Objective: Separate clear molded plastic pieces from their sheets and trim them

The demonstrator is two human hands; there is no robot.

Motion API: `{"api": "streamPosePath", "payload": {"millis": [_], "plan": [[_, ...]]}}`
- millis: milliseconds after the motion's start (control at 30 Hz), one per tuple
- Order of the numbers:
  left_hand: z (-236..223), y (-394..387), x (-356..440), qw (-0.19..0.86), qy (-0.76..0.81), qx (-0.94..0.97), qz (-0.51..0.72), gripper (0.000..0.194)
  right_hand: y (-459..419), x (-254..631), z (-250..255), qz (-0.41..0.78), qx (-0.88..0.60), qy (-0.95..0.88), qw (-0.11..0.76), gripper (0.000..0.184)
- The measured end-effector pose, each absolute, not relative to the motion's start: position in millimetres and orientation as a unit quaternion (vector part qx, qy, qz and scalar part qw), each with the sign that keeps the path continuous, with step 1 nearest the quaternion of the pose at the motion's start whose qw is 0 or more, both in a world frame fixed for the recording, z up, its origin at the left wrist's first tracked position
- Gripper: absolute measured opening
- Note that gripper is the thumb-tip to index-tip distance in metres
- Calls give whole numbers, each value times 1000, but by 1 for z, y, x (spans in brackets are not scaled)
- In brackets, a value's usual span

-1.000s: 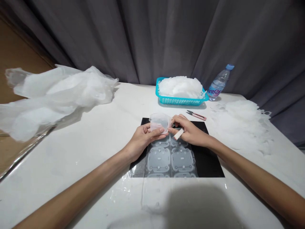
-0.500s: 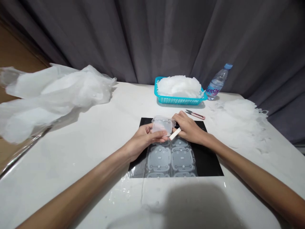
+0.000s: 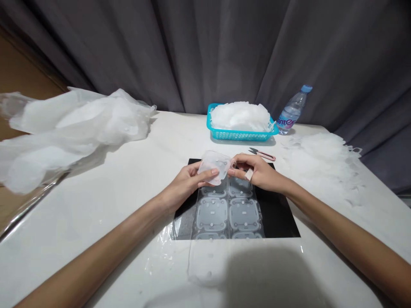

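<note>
My left hand [image 3: 195, 177] holds a thin, translucent white plastic piece [image 3: 212, 166], rounded-square in shape, thumb across its front. At the piece's right edge, my right hand [image 3: 253, 171] pinches with thumb and fingertips, where a small ring-like bit shows. A short pale stick [image 3: 248, 174] is tucked in the same hand; its other end is hidden. Below both hands, a clear sheet of moulded rounded-square compartments [image 3: 212, 214] lies over a black mat [image 3: 276, 214] and runs past its front edge.
Thread snips [image 3: 262, 154] lie behind the mat. A blue basket [image 3: 240, 136] heaped with white pieces stands at the back, beside a water bottle [image 3: 291, 113]. Loose white scraps [image 3: 324, 167] cover the table's right. Bulky translucent bags [image 3: 96, 115] sit at the left.
The plastic piece has turned and tilted in my left hand. My right hand has rolled, so the pale stick now shows mostly end-on. Both hands stay above the mat.
</note>
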State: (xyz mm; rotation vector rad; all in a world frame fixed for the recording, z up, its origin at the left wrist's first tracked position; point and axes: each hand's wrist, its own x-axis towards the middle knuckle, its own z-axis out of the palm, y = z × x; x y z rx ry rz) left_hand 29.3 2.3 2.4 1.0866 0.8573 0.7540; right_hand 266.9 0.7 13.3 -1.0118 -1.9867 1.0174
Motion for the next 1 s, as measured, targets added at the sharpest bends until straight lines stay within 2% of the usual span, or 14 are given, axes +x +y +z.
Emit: {"api": "streamPosePath", "payload": {"millis": [200, 400, 533, 600, 667, 733, 900, 1000], "plan": [[2, 0, 33, 709, 381, 473, 358, 35, -10, 258, 14, 315, -367, -797, 362, 19], [3, -4, 35, 701, 395, 454, 382, 36, -19, 251, 8, 148, -393, -822, 385, 8], [8, -11, 42, 733, 385, 413, 379, 32, -17, 251, 3, 122, -425, -805, 396, 6], [9, -13, 44, 742, 386, 405, 368, 30, -8, 254, -3, 156, -468, -775, 394, 4], [8, -13, 45, 749, 388, 413, 343, 29, 6, 259, -13, 242, -505, -735, 382, 2], [5, -12, 44, 751, 398, 417, 322, 30, 19, 265, -22, 319, -502, -718, 362, 9], [-3, -3, 35, 707, 419, 467, 327, 35, 26, 280, -14, 365, -447, -760, 298, 15], [-4, 0, 31, 656, 428, 530, 324, 39, 19, 285, 9, 386, -395, -792, 259, 31]]}}
